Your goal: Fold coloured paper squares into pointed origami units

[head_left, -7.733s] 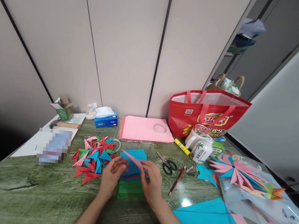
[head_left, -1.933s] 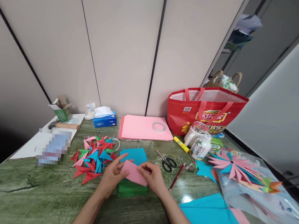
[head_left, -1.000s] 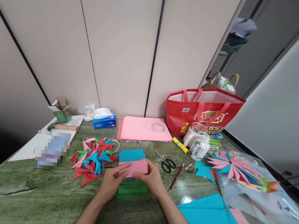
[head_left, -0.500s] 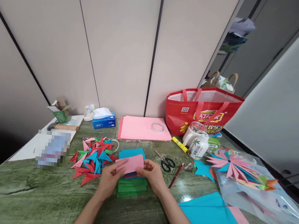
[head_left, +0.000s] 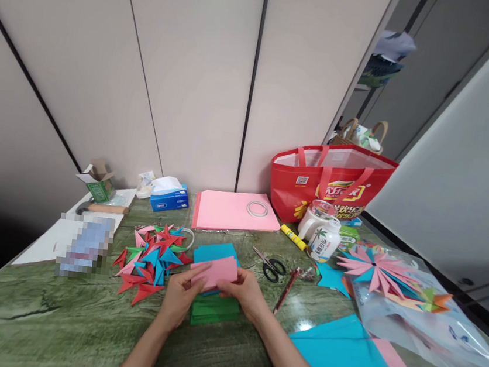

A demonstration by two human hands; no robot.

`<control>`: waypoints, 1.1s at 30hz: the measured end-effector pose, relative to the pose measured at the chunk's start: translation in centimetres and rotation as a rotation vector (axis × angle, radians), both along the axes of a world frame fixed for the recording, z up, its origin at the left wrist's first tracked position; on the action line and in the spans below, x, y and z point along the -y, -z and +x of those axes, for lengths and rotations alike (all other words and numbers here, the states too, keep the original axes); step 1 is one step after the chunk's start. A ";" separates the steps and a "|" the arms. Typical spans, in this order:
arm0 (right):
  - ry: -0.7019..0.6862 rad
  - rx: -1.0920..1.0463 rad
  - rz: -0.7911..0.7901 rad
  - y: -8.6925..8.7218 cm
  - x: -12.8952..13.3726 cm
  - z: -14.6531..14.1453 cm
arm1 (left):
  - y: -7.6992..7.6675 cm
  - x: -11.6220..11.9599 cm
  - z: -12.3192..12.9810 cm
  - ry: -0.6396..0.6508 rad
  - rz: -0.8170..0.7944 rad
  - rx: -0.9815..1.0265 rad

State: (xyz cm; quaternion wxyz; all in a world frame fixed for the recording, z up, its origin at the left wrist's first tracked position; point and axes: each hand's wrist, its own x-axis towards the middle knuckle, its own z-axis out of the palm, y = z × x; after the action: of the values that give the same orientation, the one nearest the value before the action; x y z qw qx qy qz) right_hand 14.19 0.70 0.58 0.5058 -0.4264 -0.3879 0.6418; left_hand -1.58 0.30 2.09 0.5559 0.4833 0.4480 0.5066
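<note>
Far left of the bench: an open green carton and a hammer, with a blurred-out item lying nearer on white paper.
Tissue box: blue, near the wall.
Star pile: pointed folded pieces in red, blue, pink and green, just left of the hands.
Left hand: thumb and fingers closed on the left edge of the pink paper; about two seconds ago these fingers were spread.
Pink paper: one small piece, or several together, I cannot tell which; held between both hands, above the blue papers. It looks squarer to the viewer than two seconds ago, when it slanted, so the work seems to be at a point of steadying or lining up its edges.
Green papers: stacked on the bench, below the pink piece and nearer the person.
Right hand: thumb over the lower right corner, the other fingers curled in at that edge, pinching it.
Right of the hands: scissors, a pencil and a yellow glue stick.
Far right: a red shopping bag, a white bottle, a pink-and-blue paper flower and a large blue sheet.
</note>
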 end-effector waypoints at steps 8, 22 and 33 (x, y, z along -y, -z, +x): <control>0.083 0.004 0.002 0.2 -0.2 0.3 | 0.5 -0.2 -0.3 -0.014 0.018 -0.063; 0.013 -0.190 -0.048 0.3 -0.5 0.7 | 0.6 -0.7 -0.3 -0.123 -0.011 0.008; 0.032 -0.035 0.068 0.4 -0.4 0.6 | -0.5 -0.3 -0.6 0.123 -0.063 -0.085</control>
State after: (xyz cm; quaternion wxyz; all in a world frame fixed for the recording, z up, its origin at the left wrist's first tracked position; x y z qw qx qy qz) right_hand 14.74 1.15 0.14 0.5369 -0.4039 -0.3935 0.6275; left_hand -2.13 0.62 2.63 0.5814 0.5134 0.4562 0.4361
